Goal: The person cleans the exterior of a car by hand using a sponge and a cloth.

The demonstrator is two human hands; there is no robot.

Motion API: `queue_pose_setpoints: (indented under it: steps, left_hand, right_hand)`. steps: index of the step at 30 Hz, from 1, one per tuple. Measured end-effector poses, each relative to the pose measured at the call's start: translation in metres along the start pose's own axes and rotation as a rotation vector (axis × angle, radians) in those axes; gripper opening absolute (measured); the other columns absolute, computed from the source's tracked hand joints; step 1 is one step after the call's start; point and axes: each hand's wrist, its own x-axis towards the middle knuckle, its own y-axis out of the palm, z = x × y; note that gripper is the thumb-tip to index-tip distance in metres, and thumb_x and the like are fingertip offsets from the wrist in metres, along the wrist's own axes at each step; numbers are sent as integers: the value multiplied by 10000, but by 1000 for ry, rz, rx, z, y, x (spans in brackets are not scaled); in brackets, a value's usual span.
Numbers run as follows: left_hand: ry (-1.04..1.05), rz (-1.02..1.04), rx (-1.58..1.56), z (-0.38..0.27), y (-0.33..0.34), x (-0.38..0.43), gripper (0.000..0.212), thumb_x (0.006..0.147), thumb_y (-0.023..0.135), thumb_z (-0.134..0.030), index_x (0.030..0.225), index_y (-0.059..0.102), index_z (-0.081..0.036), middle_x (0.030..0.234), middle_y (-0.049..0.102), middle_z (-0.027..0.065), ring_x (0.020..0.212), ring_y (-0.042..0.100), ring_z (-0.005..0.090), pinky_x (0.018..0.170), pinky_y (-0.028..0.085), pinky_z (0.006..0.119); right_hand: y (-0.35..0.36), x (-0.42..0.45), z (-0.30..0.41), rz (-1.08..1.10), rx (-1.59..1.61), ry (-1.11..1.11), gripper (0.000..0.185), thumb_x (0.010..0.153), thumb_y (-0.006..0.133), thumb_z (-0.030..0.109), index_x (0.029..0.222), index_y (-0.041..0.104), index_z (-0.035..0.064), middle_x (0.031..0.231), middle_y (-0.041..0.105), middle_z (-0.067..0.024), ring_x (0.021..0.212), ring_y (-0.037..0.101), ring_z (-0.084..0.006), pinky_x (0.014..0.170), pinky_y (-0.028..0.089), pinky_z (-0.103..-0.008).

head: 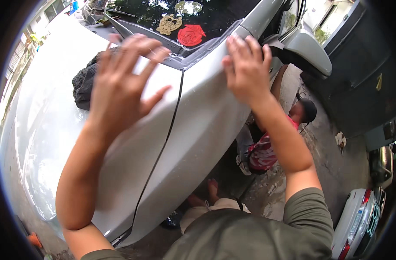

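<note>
Before me is a silver-white car, with its hood [129, 156] on the left and its front fender [191, 130] on the right, split by a dark seam. My left hand [123, 78], blurred and fingers spread, is over the hood with nothing in it. Behind it on the hood sits a dark, rough-textured bundle [84, 81], partly hidden by that hand; its material is unclear. My right hand [246, 65] lies palm down at the fender's upper rear, by the base of the windshield pillar [259, 16]. No object shows in it.
The side mirror [308, 52] juts out just right of my right hand. Low beside the car is a person [263, 149] in a red patterned shirt and dark cap. Stickers [191, 35] show on the windshield. A dark panel [357, 65] and another car [354, 224] are at right.
</note>
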Motion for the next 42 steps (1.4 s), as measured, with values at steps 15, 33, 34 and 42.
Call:
queue_pose_setpoints:
  steps: [15, 33, 34, 42]
  left_hand:
    - [-93, 86, -522, -19, 40, 22, 220, 900, 705, -166, 1018, 744, 16, 1067, 766, 191, 1033, 739, 333, 989, 547, 420]
    - [-288, -265, -585, 16, 107, 76, 160, 863, 656, -11, 1004, 697, 51, 1008, 725, 224, 829, 754, 300, 743, 618, 380]
    - [-276, -235, -603, 15, 107, 78, 132, 858, 660, -13, 972, 684, 48, 1007, 719, 234, 833, 753, 297, 729, 615, 371]
    - [-243, -313, -575, -4, 82, 48, 171, 860, 628, -79, 976, 639, 47, 740, 723, 217, 675, 757, 337, 622, 604, 423]
  right_hand:
    - [-18, -33, 56, 101, 255, 35, 554, 1102, 397, 415, 1512, 553, 75, 1543, 561, -95, 1516, 386, -361, 1256, 89, -649]
    - [7, -19, 27, 145, 410, -133, 541, 1064, 480, 348, 1498, 549, 33, 1505, 578, -170, 1453, 491, -345, 1272, 159, -537]
    - [9, -19, 23, 131, 397, -96, 541, 1064, 482, 349, 1497, 548, 31, 1505, 577, -170, 1449, 493, -349, 1273, 153, -535]
    - [-37, -41, 68, 235, 491, -220, 492, 1055, 482, 292, 1459, 572, 28, 1479, 576, -194, 1389, 516, -407, 1236, 201, -581]
